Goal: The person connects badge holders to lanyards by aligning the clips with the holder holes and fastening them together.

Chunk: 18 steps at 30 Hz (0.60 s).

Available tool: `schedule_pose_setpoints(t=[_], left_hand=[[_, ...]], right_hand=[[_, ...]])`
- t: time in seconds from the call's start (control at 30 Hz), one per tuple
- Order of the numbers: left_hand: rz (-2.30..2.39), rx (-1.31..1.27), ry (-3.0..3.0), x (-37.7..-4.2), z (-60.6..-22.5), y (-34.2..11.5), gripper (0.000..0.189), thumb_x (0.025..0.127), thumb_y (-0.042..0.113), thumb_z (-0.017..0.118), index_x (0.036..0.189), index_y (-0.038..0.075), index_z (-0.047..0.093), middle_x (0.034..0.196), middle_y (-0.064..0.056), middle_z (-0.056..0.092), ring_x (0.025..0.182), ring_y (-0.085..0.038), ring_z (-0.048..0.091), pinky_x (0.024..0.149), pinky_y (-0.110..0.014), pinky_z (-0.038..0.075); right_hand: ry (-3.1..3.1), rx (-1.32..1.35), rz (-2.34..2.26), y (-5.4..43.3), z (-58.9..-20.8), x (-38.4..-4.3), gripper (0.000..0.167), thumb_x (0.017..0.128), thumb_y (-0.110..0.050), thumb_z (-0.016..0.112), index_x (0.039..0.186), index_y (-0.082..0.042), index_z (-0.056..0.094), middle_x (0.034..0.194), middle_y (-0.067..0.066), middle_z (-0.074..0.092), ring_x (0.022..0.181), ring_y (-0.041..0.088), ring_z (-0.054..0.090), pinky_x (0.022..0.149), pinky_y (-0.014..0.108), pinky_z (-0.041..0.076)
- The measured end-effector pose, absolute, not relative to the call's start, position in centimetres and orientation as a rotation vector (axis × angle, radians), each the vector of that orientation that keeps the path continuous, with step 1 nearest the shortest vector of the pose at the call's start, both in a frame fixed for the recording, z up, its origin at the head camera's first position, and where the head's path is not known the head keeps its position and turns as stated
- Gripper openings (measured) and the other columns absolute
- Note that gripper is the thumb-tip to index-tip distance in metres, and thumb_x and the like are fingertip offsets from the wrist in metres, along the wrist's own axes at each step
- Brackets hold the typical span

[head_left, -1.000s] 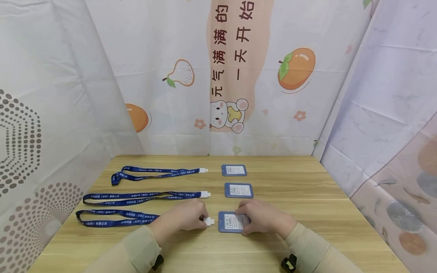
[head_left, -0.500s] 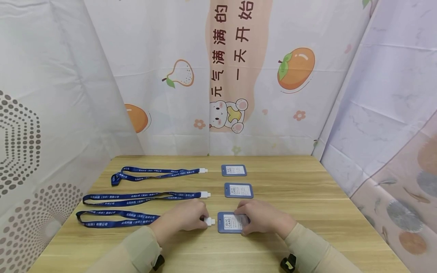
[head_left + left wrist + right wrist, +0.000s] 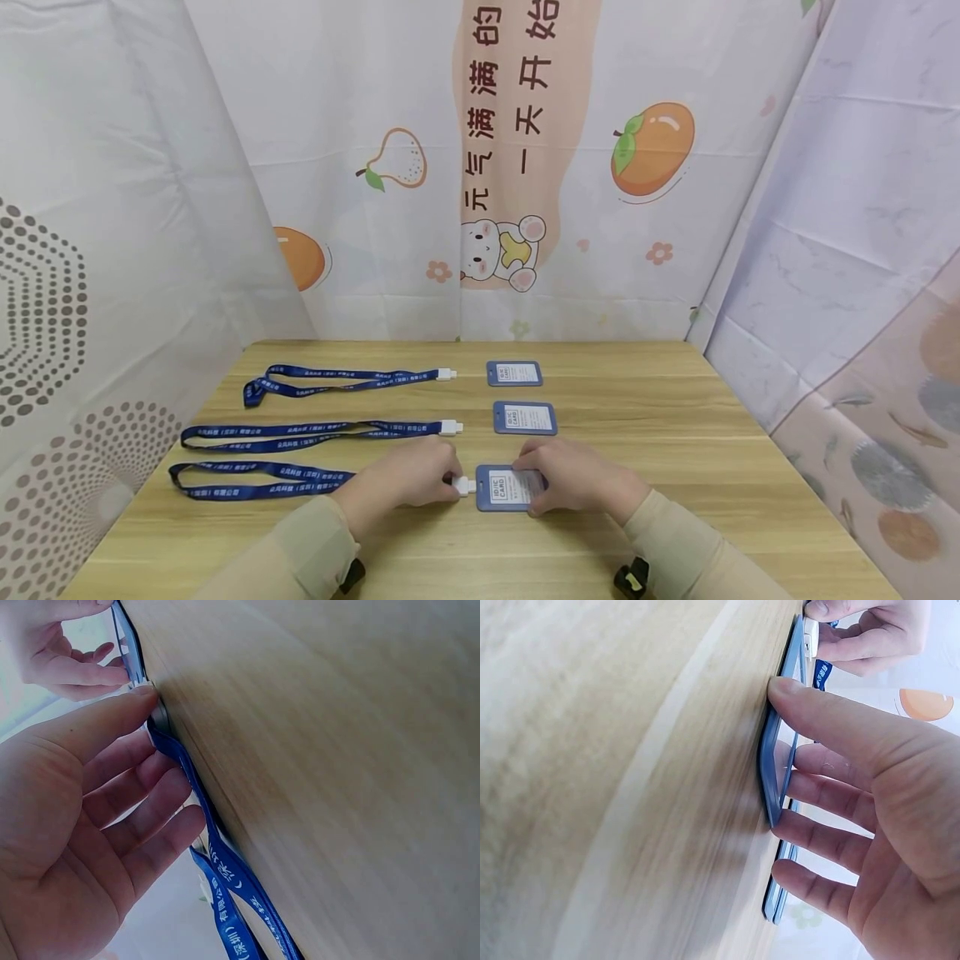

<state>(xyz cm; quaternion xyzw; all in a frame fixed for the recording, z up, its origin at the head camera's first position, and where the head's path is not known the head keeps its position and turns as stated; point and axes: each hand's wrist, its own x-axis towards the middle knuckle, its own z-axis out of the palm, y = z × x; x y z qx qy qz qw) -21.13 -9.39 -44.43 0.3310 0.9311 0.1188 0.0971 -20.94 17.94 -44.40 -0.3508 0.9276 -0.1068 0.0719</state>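
My left hand [image 3: 416,472] pinches the white plastic buckle [image 3: 463,487] at the end of the nearest blue lanyard [image 3: 247,492]. The strap trails off to the left under that wrist. Across from it, my right hand [image 3: 572,477] grips the nearest blue ID card holder [image 3: 491,498] by its long edges, thumb on the near edge, as the right wrist view shows. The holder's slotted end meets the tip of the buckle. In the left wrist view the thumb [image 3: 124,712] presses on the buckle and the strap runs down past the fingers.
Two more blue lanyards [image 3: 315,437] [image 3: 352,380] lie behind on the wooden table [image 3: 637,400], buckles facing right. Two more card holders [image 3: 525,418] [image 3: 514,373] lie to their right. A printed curtain [image 3: 375,250] hangs at the table's back edge.
The left hand has shifted slightly right with the buckle, and the card holder has edged left. The gap between buckle tip and holder has closed.
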Motion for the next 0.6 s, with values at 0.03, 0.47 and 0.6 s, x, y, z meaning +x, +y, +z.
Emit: schedule_pose_setpoints(t=[0.03, 0.47, 0.6], left_hand=[[0.354, 0.975, 2.755, -21.12, -44.39, -9.40, 0.012, 0.085, 0.029, 0.083, 0.094, 0.020, 0.082, 0.087, 0.010, 0.063, 0.070, -0.004, 0.053, 0.065, -0.022, 0.048], [0.347, 0.956, 2.746, -21.19, -44.52, -9.28, 0.015, 0.086, 0.029, 0.082, 0.098, 0.019, 0.082, 0.089, 0.010, 0.064, 0.070, -0.004, 0.054, 0.066, -0.021, 0.049], [0.347, 0.963, 2.745, -21.20, -44.49, -9.32, 0.016, 0.086, 0.029, 0.083, 0.098, 0.019, 0.082, 0.090, 0.009, 0.064, 0.071, -0.004, 0.054, 0.066, -0.022, 0.049]], right_hand=[[2.787, -1.056, -0.320, 17.94, -44.43, -20.98, 0.057, 0.072, -0.038, 0.091, 0.121, -0.015, 0.075, 0.116, -0.008, 0.064, 0.097, 0.009, 0.060, 0.088, 0.035, 0.052], [2.790, -1.089, -0.328, 18.10, -44.59, -20.97, 0.058, 0.072, -0.038, 0.091, 0.122, -0.014, 0.075, 0.118, -0.007, 0.064, 0.100, 0.011, 0.061, 0.090, 0.035, 0.052], [2.798, -1.120, -0.335, 18.13, -44.50, -20.97, 0.059, 0.072, -0.038, 0.091, 0.122, -0.013, 0.074, 0.118, -0.006, 0.064, 0.100, 0.012, 0.061, 0.089, 0.035, 0.052]])
